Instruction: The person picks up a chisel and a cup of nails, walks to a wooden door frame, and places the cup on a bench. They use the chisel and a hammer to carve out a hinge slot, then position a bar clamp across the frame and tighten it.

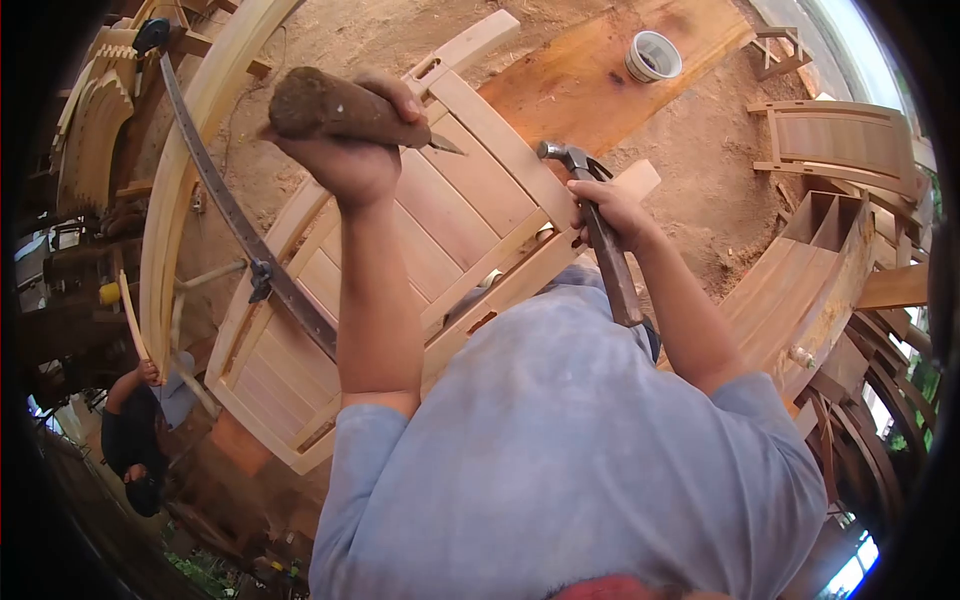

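Observation:
My left hand [355,165] is closed around a thick wooden-handled tool [325,105], raised over the work. A short pointed metal blade sticks out at the tool's right end, chisel-like. My right hand [615,212] grips a claw hammer [607,255] close below its metal head, with the dark handle pointing down toward my shirt. Beneath both hands lies a pale slatted wooden panel [465,175] in a curved frame, with mortise slots cut in its rails. A long metal bar clamp [225,205] stretches across the frame at the left.
A white bucket [653,57] stands on a broad wooden board [585,75] at the back. To the right are another framed panel [838,140] and a long wooden piece with compartments [790,280]. At lower left, another person [135,430] holds a wooden strip.

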The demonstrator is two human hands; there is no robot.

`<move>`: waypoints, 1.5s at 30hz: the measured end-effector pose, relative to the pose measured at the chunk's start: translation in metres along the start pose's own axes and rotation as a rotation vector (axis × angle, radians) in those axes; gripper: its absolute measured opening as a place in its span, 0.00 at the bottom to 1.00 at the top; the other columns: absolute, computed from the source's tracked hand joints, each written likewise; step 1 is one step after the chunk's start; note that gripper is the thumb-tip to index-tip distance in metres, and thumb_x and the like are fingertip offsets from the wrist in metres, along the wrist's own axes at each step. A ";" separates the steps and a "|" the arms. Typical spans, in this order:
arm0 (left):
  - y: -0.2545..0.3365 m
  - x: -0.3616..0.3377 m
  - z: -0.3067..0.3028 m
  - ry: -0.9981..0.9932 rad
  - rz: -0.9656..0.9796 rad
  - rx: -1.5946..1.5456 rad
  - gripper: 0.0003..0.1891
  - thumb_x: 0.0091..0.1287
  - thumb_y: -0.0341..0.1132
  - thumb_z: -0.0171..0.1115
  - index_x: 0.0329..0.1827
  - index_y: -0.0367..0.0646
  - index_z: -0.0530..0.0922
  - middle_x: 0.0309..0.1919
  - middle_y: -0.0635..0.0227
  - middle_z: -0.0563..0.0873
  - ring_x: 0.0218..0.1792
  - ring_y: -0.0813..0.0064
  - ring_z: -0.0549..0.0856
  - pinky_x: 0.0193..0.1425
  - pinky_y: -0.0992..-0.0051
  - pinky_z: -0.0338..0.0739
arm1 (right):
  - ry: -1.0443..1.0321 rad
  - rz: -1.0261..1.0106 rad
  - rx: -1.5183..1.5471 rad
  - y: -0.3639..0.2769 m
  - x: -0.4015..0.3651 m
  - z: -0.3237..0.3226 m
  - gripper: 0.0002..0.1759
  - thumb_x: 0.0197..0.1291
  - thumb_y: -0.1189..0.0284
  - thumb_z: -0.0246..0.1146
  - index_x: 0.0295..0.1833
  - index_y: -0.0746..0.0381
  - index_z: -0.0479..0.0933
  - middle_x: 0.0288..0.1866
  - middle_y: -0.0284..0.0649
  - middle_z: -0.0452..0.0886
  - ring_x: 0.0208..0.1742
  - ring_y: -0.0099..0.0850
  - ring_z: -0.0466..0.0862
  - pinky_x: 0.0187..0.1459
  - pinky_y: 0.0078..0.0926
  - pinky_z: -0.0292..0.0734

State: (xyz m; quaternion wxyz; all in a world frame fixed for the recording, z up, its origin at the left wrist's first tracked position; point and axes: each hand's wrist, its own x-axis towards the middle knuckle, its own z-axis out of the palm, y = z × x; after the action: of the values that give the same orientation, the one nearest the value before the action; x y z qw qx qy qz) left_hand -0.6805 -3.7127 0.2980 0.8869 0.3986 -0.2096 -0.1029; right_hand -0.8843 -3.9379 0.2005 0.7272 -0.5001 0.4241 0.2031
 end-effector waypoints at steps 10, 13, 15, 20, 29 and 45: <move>-0.063 0.026 -0.004 -0.290 0.035 0.276 0.47 0.63 0.79 0.20 0.34 0.44 0.75 0.20 0.58 0.80 0.23 0.69 0.80 0.30 0.70 0.76 | -0.125 0.031 0.142 0.002 0.006 -0.006 0.12 0.65 0.62 0.62 0.40 0.61 0.73 0.27 0.39 0.80 0.22 0.28 0.81 0.26 0.29 0.80; -0.062 0.025 -0.005 -0.294 0.044 0.278 0.47 0.63 0.79 0.21 0.35 0.43 0.75 0.20 0.59 0.80 0.23 0.70 0.80 0.31 0.71 0.76 | -0.203 0.005 0.219 -0.003 0.010 -0.010 0.10 0.64 0.65 0.62 0.39 0.61 0.74 0.27 0.36 0.80 0.24 0.27 0.81 0.28 0.28 0.79; -0.060 0.027 -0.008 -0.321 0.042 0.274 0.47 0.63 0.79 0.21 0.32 0.43 0.75 0.20 0.60 0.80 0.23 0.71 0.79 0.31 0.71 0.75 | -0.112 -0.079 0.121 -0.020 0.007 -0.006 0.09 0.64 0.66 0.62 0.38 0.60 0.74 0.28 0.36 0.79 0.23 0.26 0.80 0.27 0.27 0.78; -0.063 0.031 -0.025 -0.272 0.048 0.260 0.48 0.62 0.80 0.21 0.26 0.43 0.74 0.19 0.61 0.80 0.23 0.70 0.79 0.31 0.71 0.75 | -0.140 -0.214 0.075 -0.064 0.007 -0.002 0.09 0.65 0.66 0.61 0.39 0.61 0.74 0.27 0.35 0.79 0.22 0.26 0.80 0.26 0.27 0.78; -0.059 0.027 -0.021 -0.276 -0.054 0.291 0.54 0.52 0.86 0.16 0.19 0.41 0.75 0.18 0.61 0.79 0.22 0.69 0.79 0.32 0.71 0.74 | -0.161 -0.340 0.064 -0.082 0.038 0.050 0.11 0.68 0.64 0.58 0.46 0.59 0.69 0.28 0.35 0.76 0.24 0.28 0.78 0.26 0.31 0.77; -0.063 0.024 -0.034 -0.224 -0.015 0.280 0.56 0.53 0.86 0.15 0.20 0.40 0.76 0.17 0.62 0.79 0.22 0.72 0.79 0.29 0.75 0.72 | -0.334 -0.173 -0.224 -0.079 0.032 0.047 0.10 0.69 0.65 0.57 0.45 0.60 0.72 0.27 0.33 0.77 0.23 0.23 0.78 0.24 0.24 0.76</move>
State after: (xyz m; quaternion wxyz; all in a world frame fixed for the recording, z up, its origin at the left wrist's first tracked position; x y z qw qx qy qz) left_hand -0.6441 -3.7397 0.2376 0.7931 0.5058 -0.3163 -0.1229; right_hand -0.7903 -3.9330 0.2250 0.7418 -0.5718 0.2283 0.2659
